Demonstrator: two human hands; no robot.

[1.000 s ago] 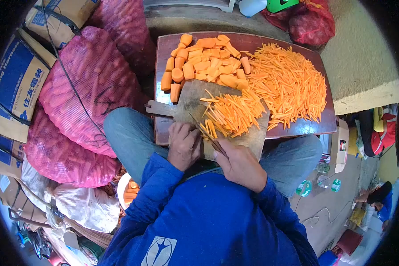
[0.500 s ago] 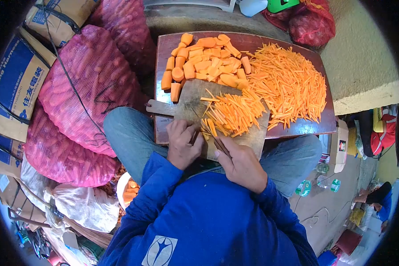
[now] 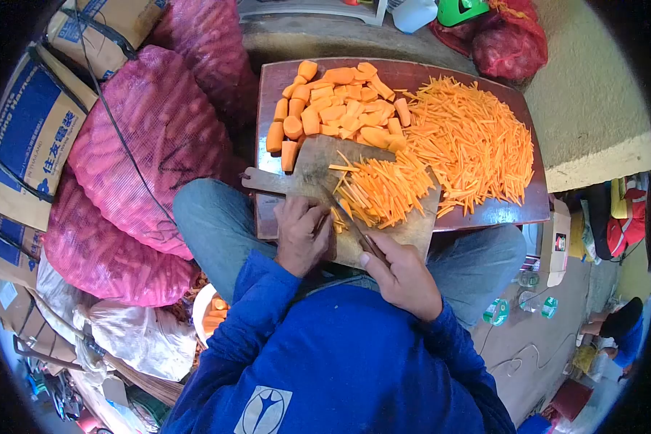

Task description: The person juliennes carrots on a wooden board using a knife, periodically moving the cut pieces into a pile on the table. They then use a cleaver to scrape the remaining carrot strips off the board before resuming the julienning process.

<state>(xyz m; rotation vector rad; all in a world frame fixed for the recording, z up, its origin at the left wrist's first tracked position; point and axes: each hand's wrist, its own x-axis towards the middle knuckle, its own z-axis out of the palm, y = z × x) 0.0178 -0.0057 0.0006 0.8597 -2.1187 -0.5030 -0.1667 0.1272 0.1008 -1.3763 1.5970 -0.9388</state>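
Note:
My right hand (image 3: 405, 278) grips the handle of a knife (image 3: 356, 230), its blade slanting up and left across the wooden cutting board (image 3: 315, 160). With curled fingers, my left hand (image 3: 301, 237) presses on carrot (image 3: 338, 220) at the board's near left, just left of the blade; most of that carrot is hidden under the fingers. Beyond the blade lies a heap of cut carrot sticks (image 3: 387, 189) on the board. Peeled carrot chunks (image 3: 333, 108) are gathered behind it, and a larger pile of thin carrot sticks (image 3: 477, 145) covers the table's right side.
The low dark-red table (image 3: 503, 211) stands over my crossed legs. Pink mesh sacks of carrots (image 3: 145, 145) and cardboard boxes (image 3: 25, 137) crowd the left. A white bucket (image 3: 202, 311) with carrots sits by my left knee. Another person (image 3: 622, 325) is at far right.
The knife and my right hand have shifted slightly right and toward me, so more of the blade shows. My left hand stays almost in place. The whole view has tilted a little.

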